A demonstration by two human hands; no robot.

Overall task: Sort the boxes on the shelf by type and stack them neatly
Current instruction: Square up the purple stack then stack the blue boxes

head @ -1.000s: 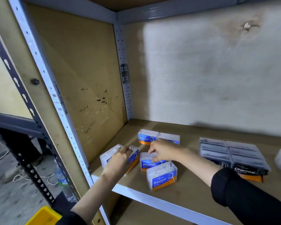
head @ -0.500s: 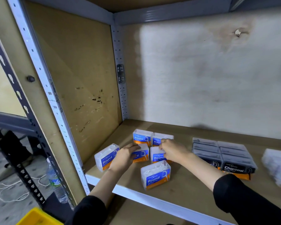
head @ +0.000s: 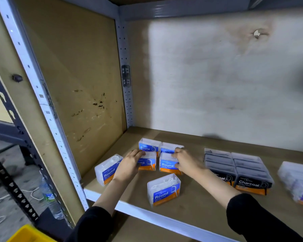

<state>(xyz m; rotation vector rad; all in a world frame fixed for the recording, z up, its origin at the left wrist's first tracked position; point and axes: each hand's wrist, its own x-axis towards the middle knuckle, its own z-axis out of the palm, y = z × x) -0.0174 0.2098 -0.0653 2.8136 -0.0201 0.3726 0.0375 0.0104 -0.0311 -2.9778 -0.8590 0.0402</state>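
Several clear Round boxes with blue and orange labels stand on the wooden shelf (head: 196,198). Two sit at the back, one on the left (head: 148,145) and one beside it (head: 168,148). In front of them, my left hand (head: 129,165) rests on a Round box (head: 148,163), fingers laid over its left side. My right hand (head: 185,162) grips the neighbouring Round box (head: 167,165) with curled fingers. One Round box (head: 108,169) stands apart at the left edge. Another Round box (head: 164,189) stands near the front.
A block of dark Charcoal boxes (head: 238,170) lies to the right of my right arm. Pale boxes with purple labels (head: 297,182) sit at the far right. The shelf's white front rail (head: 147,215) runs below. A water bottle (head: 50,198) and a yellow bin (head: 26,233) are on the floor at left.
Both hands have slid their Round boxes back and together, up against the two rear boxes. The left hand moved off the leftmost box onto this one. The view shifted slightly right.
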